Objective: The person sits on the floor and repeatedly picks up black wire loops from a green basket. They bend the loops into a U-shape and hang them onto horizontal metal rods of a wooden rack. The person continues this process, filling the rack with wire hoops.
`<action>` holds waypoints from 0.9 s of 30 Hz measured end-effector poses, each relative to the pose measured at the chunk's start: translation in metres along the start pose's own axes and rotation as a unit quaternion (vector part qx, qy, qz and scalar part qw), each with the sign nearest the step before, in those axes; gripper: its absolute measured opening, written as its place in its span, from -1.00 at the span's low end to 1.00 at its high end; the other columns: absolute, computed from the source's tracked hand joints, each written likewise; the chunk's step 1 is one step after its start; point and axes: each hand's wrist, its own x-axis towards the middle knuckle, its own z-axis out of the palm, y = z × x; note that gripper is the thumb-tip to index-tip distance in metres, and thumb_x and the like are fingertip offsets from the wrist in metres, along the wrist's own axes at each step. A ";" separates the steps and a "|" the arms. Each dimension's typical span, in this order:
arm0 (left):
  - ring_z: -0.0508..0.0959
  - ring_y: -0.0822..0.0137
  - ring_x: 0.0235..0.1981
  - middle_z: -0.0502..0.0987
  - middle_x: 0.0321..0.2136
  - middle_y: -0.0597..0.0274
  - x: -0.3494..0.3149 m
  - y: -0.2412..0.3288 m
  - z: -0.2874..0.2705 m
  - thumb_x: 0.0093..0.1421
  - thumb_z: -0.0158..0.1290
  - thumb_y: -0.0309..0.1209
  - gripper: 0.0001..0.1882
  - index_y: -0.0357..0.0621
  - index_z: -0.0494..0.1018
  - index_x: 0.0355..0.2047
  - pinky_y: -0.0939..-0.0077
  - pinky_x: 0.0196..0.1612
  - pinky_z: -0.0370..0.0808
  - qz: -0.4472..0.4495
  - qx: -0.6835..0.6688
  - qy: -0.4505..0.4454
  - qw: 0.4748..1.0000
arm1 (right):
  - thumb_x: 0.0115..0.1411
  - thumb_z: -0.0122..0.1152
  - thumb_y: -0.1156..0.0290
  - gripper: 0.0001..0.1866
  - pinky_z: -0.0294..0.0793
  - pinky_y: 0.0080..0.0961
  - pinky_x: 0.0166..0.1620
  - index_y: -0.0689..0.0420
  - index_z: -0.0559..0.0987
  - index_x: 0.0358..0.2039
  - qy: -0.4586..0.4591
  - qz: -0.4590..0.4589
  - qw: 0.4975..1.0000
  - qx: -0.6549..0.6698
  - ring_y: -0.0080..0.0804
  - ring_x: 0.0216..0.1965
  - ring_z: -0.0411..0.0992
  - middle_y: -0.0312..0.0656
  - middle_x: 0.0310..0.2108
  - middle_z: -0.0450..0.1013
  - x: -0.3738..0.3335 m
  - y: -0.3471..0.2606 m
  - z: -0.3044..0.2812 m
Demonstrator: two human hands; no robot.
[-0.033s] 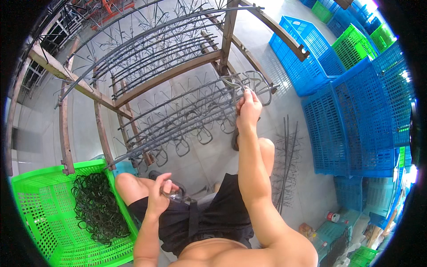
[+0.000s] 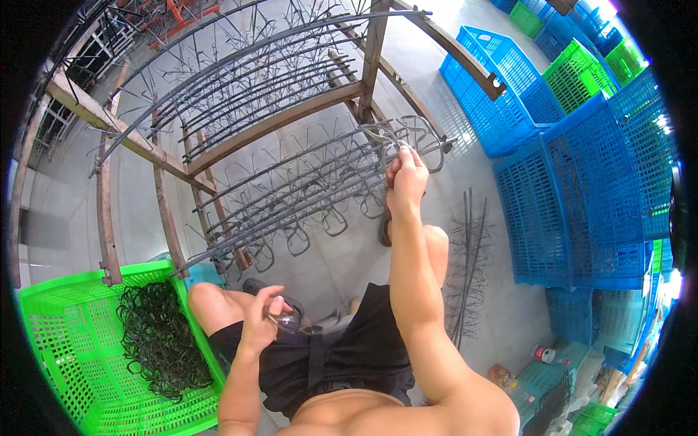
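My right hand [image 2: 407,173] is stretched forward, fingers pinched on a dark looped frame [image 2: 435,161] at the right end of the rack's lower rods. Similar rounded frames [image 2: 334,222] hang in a row from those rods. Over my lap, my left hand [image 2: 260,320] is closed on another dark looped frame [image 2: 294,320], its outline partly lost against my black shorts. To my left, a bright green basket [image 2: 65,280] holds a tangled heap of dark looped frames [image 2: 156,341].
A brown metal rack [image 2: 276,131] stands in front, its upper rods [image 2: 254,94] bristling with wire hooks. Two or so hooked rods [image 2: 467,269] lie on the floor by my right knee. Blue crates [image 2: 567,211] are stacked at the right, near a bottle [image 2: 525,398].
The frame in my left hand has turned slightly, one end now showing farther right over my lap. My right hand keeps its place at the rod's end.
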 end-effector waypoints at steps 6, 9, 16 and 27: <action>0.51 0.43 -0.35 0.53 -0.38 0.19 -0.009 -0.028 -0.003 0.19 -0.06 -0.51 -0.75 -0.22 0.37 -0.11 0.59 -0.36 0.45 -0.107 -0.102 -0.116 0.982 | 0.23 -0.02 0.38 -0.80 0.06 -0.70 -0.69 0.22 0.48 -0.24 -0.038 0.013 0.999 0.008 -0.69 -0.75 0.08 -0.43 -0.73 0.18 -0.004 0.003 0.000; 0.53 0.42 -0.36 0.55 -0.32 0.17 -0.015 -0.021 -0.009 0.18 -0.05 -0.46 -0.76 -0.19 0.39 -0.13 0.60 -0.42 0.47 -0.239 -0.100 -0.131 0.957 | 0.23 -0.01 0.36 -0.76 0.08 -0.72 -0.68 0.22 0.50 -0.18 -0.058 -0.034 0.993 -0.100 -0.70 -0.74 0.11 -0.44 -0.73 0.19 -0.016 0.006 0.004; 0.55 0.34 -0.27 0.52 -0.28 0.19 -0.018 -0.019 -0.016 0.16 -0.04 -0.45 -0.74 -0.15 0.35 -0.12 0.50 -0.41 0.55 -0.330 -0.253 -0.078 0.906 | 0.22 0.01 0.33 -0.72 0.19 -0.74 -0.63 0.16 0.52 -0.12 -0.088 -0.111 0.951 -0.275 -0.74 -0.71 0.17 -0.46 -0.71 0.22 -0.017 0.008 0.002; 0.53 0.14 -0.21 0.46 -0.30 0.15 -0.025 -0.010 -0.014 0.15 -0.08 -0.45 -0.67 -0.12 0.32 -0.05 0.44 -0.34 0.60 -0.205 -0.460 -0.061 0.862 | 0.20 0.03 0.35 -0.74 0.18 -0.64 -0.53 0.21 0.53 -0.18 -0.075 -0.166 0.936 -0.302 -0.68 -0.62 0.16 -0.39 -0.69 0.25 -0.005 0.012 -0.005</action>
